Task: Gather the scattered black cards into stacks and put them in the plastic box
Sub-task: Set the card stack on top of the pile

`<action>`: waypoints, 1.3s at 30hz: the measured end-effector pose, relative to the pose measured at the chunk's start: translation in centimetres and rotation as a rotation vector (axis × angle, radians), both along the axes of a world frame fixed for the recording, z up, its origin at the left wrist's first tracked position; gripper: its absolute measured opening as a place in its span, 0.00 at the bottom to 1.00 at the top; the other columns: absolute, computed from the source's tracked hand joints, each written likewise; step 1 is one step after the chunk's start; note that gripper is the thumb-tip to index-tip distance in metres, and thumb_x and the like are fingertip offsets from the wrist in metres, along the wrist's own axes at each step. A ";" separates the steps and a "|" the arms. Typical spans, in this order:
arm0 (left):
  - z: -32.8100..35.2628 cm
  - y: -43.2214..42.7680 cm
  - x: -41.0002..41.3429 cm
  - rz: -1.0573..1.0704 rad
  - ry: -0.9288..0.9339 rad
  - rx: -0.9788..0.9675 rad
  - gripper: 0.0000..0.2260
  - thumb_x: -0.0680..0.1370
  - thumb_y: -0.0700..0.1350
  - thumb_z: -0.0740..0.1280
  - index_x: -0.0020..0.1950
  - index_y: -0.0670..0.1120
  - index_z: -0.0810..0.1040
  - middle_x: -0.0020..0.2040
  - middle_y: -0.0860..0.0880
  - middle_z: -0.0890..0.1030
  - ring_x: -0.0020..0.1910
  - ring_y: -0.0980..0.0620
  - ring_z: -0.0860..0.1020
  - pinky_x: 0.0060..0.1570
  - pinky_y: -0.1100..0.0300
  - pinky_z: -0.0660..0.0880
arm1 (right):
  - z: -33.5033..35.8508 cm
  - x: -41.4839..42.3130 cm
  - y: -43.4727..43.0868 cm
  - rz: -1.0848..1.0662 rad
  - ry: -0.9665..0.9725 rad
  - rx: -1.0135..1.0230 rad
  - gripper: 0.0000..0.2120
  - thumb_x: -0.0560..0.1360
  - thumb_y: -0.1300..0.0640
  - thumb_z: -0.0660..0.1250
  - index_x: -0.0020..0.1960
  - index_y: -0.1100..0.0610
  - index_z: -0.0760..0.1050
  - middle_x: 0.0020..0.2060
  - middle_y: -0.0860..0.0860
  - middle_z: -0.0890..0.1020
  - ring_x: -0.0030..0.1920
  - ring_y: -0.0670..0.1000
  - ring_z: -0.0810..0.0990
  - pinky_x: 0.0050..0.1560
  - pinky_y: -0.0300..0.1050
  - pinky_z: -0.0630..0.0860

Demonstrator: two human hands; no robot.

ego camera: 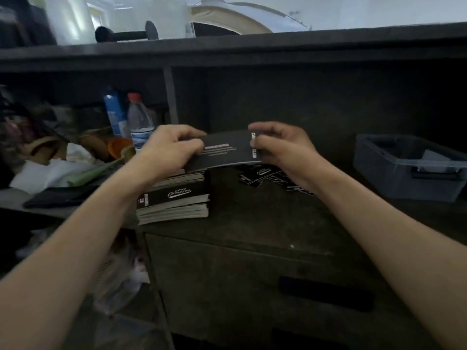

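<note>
My left hand (166, 147) and my right hand (280, 145) both grip a bundle of black cards (227, 150) by its two short ends, holding it above the dark cabinet top (265, 218). Just below and to the left lies a thick stack of black cards (174, 200) with white script on top. Several loose black cards (267, 175) lie scattered under my right wrist, partly hidden by it. The grey plastic box (394, 170) stands at the right, apart from both hands, with something pale inside.
Left of the stack are a water bottle (140, 125), a blue bottle (113, 112), an orange cup (118, 147), crumpled paper and cloth, and a black flat object (58, 198). A dark shelf (227, 46) overhangs the back. A drawer front (252, 286) lies below.
</note>
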State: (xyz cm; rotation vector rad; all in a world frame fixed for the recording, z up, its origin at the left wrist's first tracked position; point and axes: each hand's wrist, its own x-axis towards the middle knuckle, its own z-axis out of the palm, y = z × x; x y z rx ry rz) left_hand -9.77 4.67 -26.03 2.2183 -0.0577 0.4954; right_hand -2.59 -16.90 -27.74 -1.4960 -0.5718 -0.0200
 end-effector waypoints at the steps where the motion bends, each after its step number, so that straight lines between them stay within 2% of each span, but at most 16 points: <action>1: 0.0 1.2 -0.5 -0.005 0.038 -0.100 0.11 0.80 0.41 0.65 0.59 0.53 0.79 0.52 0.53 0.81 0.52 0.55 0.79 0.46 0.61 0.74 | 0.2 -0.5 1.0 0.063 0.042 0.063 0.16 0.72 0.64 0.72 0.60 0.58 0.78 0.51 0.55 0.82 0.52 0.56 0.83 0.55 0.53 0.81; 3: 0.0 3.1 -0.9 -0.049 0.107 -0.370 0.13 0.79 0.37 0.63 0.59 0.48 0.81 0.55 0.45 0.83 0.56 0.47 0.80 0.48 0.56 0.78 | 0.5 -1.2 2.6 0.220 0.105 0.189 0.20 0.72 0.62 0.73 0.63 0.58 0.75 0.54 0.56 0.83 0.56 0.56 0.82 0.58 0.53 0.79; 6: -0.2 4.8 -1.2 -0.259 0.292 -0.687 0.16 0.77 0.36 0.60 0.61 0.43 0.80 0.53 0.44 0.84 0.50 0.48 0.82 0.45 0.55 0.81 | 1.2 -2.1 4.4 0.402 0.099 0.287 0.25 0.70 0.64 0.74 0.66 0.57 0.74 0.60 0.56 0.80 0.59 0.55 0.80 0.57 0.47 0.77; 10: -0.7 5.4 -1.3 -0.441 0.477 -0.819 0.13 0.79 0.38 0.56 0.55 0.46 0.78 0.46 0.46 0.82 0.46 0.48 0.81 0.55 0.50 0.76 | 1.5 -2.3 6.8 0.373 -0.060 0.174 0.24 0.67 0.67 0.75 0.60 0.63 0.72 0.61 0.58 0.79 0.61 0.57 0.79 0.63 0.57 0.75; 14: -0.8 5.4 -1.2 -0.458 0.494 -0.886 0.10 0.80 0.37 0.59 0.58 0.43 0.77 0.50 0.43 0.82 0.54 0.44 0.81 0.58 0.48 0.77 | 1.5 -2.4 8.6 0.289 -0.143 0.094 0.25 0.69 0.66 0.75 0.60 0.72 0.68 0.57 0.57 0.82 0.58 0.55 0.81 0.62 0.56 0.77; 17: -0.8 6.5 -1.0 -0.232 0.379 -0.677 0.19 0.77 0.38 0.68 0.67 0.41 0.75 0.57 0.41 0.83 0.61 0.42 0.81 0.55 0.48 0.81 | 2.0 -2.2 8.5 0.163 -0.297 -0.084 0.21 0.67 0.61 0.78 0.52 0.64 0.71 0.53 0.56 0.83 0.53 0.53 0.83 0.54 0.54 0.81; 19: -0.4 7.6 -1.4 -0.035 0.168 -0.488 0.22 0.75 0.39 0.72 0.68 0.46 0.73 0.57 0.45 0.84 0.56 0.46 0.84 0.50 0.52 0.82 | 2.4 -1.7 8.5 0.049 -0.505 -0.360 0.21 0.65 0.56 0.79 0.50 0.61 0.73 0.51 0.52 0.82 0.50 0.49 0.83 0.49 0.51 0.82; 21: -0.3 9.1 -2.2 -0.033 0.018 -0.438 0.20 0.75 0.40 0.73 0.66 0.49 0.75 0.56 0.48 0.84 0.52 0.50 0.85 0.50 0.54 0.82 | 2.4 -1.2 8.8 0.024 -0.622 -0.617 0.19 0.64 0.54 0.80 0.49 0.52 0.75 0.53 0.47 0.78 0.52 0.47 0.79 0.51 0.50 0.81; 23: -0.7 10.2 -3.0 -0.109 -0.002 -0.220 0.21 0.70 0.43 0.78 0.62 0.52 0.78 0.56 0.52 0.85 0.54 0.54 0.84 0.55 0.54 0.79 | 1.8 -1.1 9.4 0.057 -0.613 -0.801 0.18 0.64 0.53 0.80 0.49 0.47 0.76 0.57 0.44 0.74 0.57 0.46 0.75 0.56 0.48 0.78; 25: -1.9 10.8 -3.4 -0.078 0.049 0.082 0.21 0.64 0.50 0.81 0.54 0.55 0.81 0.53 0.56 0.84 0.54 0.60 0.82 0.56 0.59 0.76 | 1.1 -1.3 10.3 0.102 -0.605 -0.869 0.17 0.64 0.52 0.79 0.49 0.46 0.77 0.55 0.42 0.74 0.57 0.45 0.73 0.57 0.46 0.74; 27: -3.2 10.9 -3.2 -0.006 0.082 0.265 0.19 0.62 0.55 0.82 0.49 0.54 0.81 0.51 0.57 0.82 0.52 0.63 0.79 0.52 0.64 0.74 | 0.3 -1.6 11.4 0.147 -0.598 -0.874 0.16 0.65 0.52 0.79 0.50 0.47 0.79 0.52 0.40 0.76 0.56 0.43 0.73 0.56 0.44 0.73; 30: -4.8 11.2 -2.9 -0.004 0.082 0.310 0.20 0.60 0.61 0.79 0.44 0.53 0.81 0.46 0.55 0.82 0.46 0.63 0.78 0.46 0.63 0.73 | -1.0 -1.7 12.5 0.180 -0.584 -0.897 0.15 0.65 0.52 0.79 0.50 0.46 0.80 0.52 0.42 0.79 0.56 0.43 0.75 0.58 0.46 0.75; 32: -5.5 11.4 -2.9 -0.004 0.066 0.309 0.19 0.60 0.61 0.79 0.43 0.52 0.81 0.45 0.55 0.82 0.45 0.62 0.78 0.47 0.60 0.75 | -1.4 -1.7 12.3 0.175 -0.592 -0.890 0.16 0.65 0.51 0.79 0.50 0.47 0.80 0.54 0.43 0.80 0.58 0.43 0.75 0.60 0.46 0.74; 34: -5.7 11.3 -3.1 0.021 0.051 0.303 0.17 0.61 0.59 0.80 0.42 0.52 0.80 0.46 0.56 0.82 0.47 0.62 0.78 0.49 0.61 0.75 | -1.2 -1.6 10.9 0.114 -0.608 -0.879 0.17 0.63 0.48 0.79 0.50 0.47 0.79 0.57 0.43 0.78 0.60 0.43 0.74 0.60 0.43 0.72; 36: -5.9 11.3 -3.5 0.043 0.021 0.310 0.18 0.61 0.59 0.80 0.43 0.53 0.80 0.48 0.57 0.81 0.49 0.62 0.77 0.50 0.62 0.75 | -0.9 -1.6 9.0 0.002 -0.620 -0.876 0.18 0.61 0.43 0.79 0.47 0.45 0.78 0.54 0.42 0.77 0.54 0.42 0.75 0.55 0.43 0.75; 39: -5.7 11.5 -4.4 0.136 -0.018 0.351 0.22 0.58 0.62 0.81 0.43 0.55 0.78 0.48 0.56 0.80 0.48 0.57 0.77 0.47 0.55 0.77 | -1.1 -1.6 6.7 -0.174 -0.558 -1.003 0.25 0.55 0.34 0.78 0.44 0.45 0.74 0.46 0.42 0.75 0.45 0.42 0.75 0.44 0.45 0.78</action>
